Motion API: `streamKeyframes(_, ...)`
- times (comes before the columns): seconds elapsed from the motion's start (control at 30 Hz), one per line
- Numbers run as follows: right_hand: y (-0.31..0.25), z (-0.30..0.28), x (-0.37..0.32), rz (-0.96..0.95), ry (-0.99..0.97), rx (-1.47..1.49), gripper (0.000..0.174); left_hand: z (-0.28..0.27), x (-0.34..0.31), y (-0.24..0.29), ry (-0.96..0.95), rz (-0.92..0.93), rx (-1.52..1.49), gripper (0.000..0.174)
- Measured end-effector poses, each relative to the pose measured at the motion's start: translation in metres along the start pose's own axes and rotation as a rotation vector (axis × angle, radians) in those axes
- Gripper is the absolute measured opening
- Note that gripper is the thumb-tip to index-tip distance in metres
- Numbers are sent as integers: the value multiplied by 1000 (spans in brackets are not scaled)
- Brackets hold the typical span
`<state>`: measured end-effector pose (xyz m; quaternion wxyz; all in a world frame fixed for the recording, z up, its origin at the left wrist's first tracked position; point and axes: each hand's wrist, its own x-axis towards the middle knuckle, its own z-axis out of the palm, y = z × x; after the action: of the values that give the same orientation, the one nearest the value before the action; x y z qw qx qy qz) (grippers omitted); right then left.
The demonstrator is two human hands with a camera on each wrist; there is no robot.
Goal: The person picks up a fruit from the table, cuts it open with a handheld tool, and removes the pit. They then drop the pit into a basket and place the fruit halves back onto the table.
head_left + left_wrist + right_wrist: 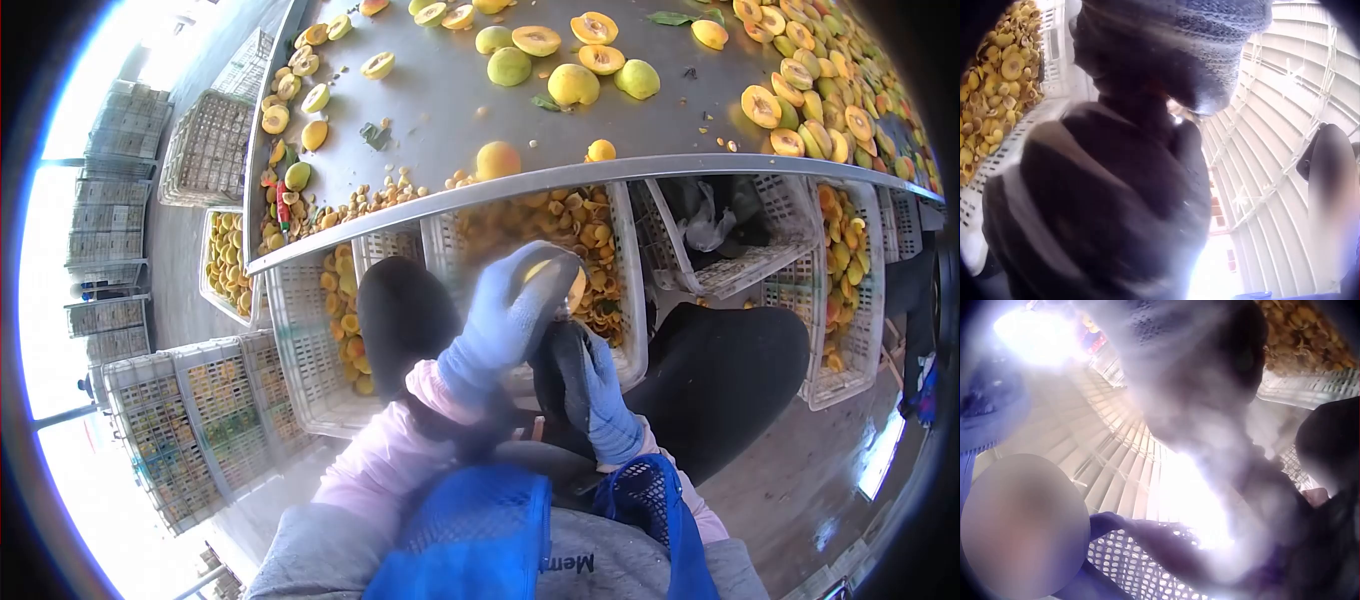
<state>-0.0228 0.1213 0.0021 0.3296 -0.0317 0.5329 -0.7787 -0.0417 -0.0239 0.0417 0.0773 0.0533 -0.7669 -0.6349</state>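
Observation:
In the head view my gloved left hand (500,310) grips a yellow peach (576,290), which shows between thumb and fingers. My right hand (590,385), in a blue glove with a dark palm, is just below and against it, fingers curled. I cannot tell what the right hand holds. Both hands are above my lap, before a crate of peach pieces (600,235). In the left wrist view the left glove (1160,50) fills the top and hides the peach. The right wrist view is blurred by a glove (1191,375) close to the lens.
A metal table (430,110) with a raised rim carries whole and halved peaches (575,85), loose pits and leaves. Crates of peach halves (345,320) stand under its edge. A tilted crate (740,270) holds a dark bag. More crates are stacked at left (210,410).

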Motion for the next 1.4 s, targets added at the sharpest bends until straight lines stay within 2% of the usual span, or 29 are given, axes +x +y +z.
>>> streamKeyframes(0.07,-25,1,-1,381,-150,391,34,-9,5,4,-90,-3,-13,22)
streamKeyframes(0.1,-32,2,1,450,-194,474,40,-12,9,5,-138,-20,-30,22)
streamKeyframes(0.13,-34,2,1,521,-237,557,45,-14,9,-8,-176,63,35,22)
streamKeyframes(0.23,-28,-1,0,637,-211,645,42,-10,2,-11,-86,89,89,22)
streamKeyframes(0.33,-26,5,3,555,-121,379,43,-8,-3,-13,-27,53,168,22)
streamKeyframes(0.43,-27,8,2,600,-162,449,45,-15,-2,-3,-40,-44,224,25)
streamKeyframes(0.47,-26,7,1,623,-229,525,45,-17,-2,1,-48,-88,231,28)
streamKeyframes(0.57,-19,2,1,713,-406,826,46,-17,-3,-11,-22,112,198,19)
streamKeyframes(0.63,-9,0,0,793,-469,1133,47,-16,-6,-22,-106,-62,-46,18)
streamKeyframes(0.7,-4,2,0,784,-561,1251,47,-16,-12,-33,-192,-245,-196,18)
streamKeyframes(0.73,-3,3,1,774,-609,1311,47,-11,-17,-31,-154,-410,-471,25)
streamKeyframes(0.83,-1,2,2,619,-770,1348,46,9,-27,-27,94,-657,-1086,38)
streamKeyframes(0.87,-1,-2,5,578,-780,1363,49,14,-34,-52,209,-591,-980,42)
streamKeyframes(0.9,3,-6,5,619,-715,1385,50,18,-42,-78,321,-534,-860,46)
streamKeyframes(0.97,17,-13,7,694,-588,1426,53,-14,-38,-49,199,-651,-1042,43)
streamKeyframes(1.03,28,-16,12,666,-599,1436,53,-38,-40,-28,422,-495,-667,36)
streamKeyframes(1.1,30,-20,17,637,-598,1388,55,-83,-60,-31,530,-167,-11,31)
streamKeyframes(1.13,36,-24,18,677,-540,1310,54,-112,-67,-33,589,-71,232,31)
streamKeyframes(1.17,39,-25,19,708,-519,1273,53,-139,-71,-28,585,-34,279,34)
streamKeyframes(1.2,42,-24,20,741,-497,1234,53,-163,-75,-34,647,-142,465,40)
streamKeyframes(1.23,42,-22,22,775,-474,1195,53,-184,-79,-47,686,-367,869,50)
streamKeyframes(1.3,30,-10,27,814,-337,874,51,-181,-69,-50,687,-192,1419,61)
streamKeyframes(1.33,24,-4,30,816,-298,766,52,-155,-42,-33,698,-48,1382,54)
streamKeyframes(1.37,21,-2,32,820,-254,656,53,-123,-19,-20,673,-129,1125,52)
streamKeyframes(1.4,20,-3,35,810,-252,630,48,-101,7,-13,599,-114,994,48)
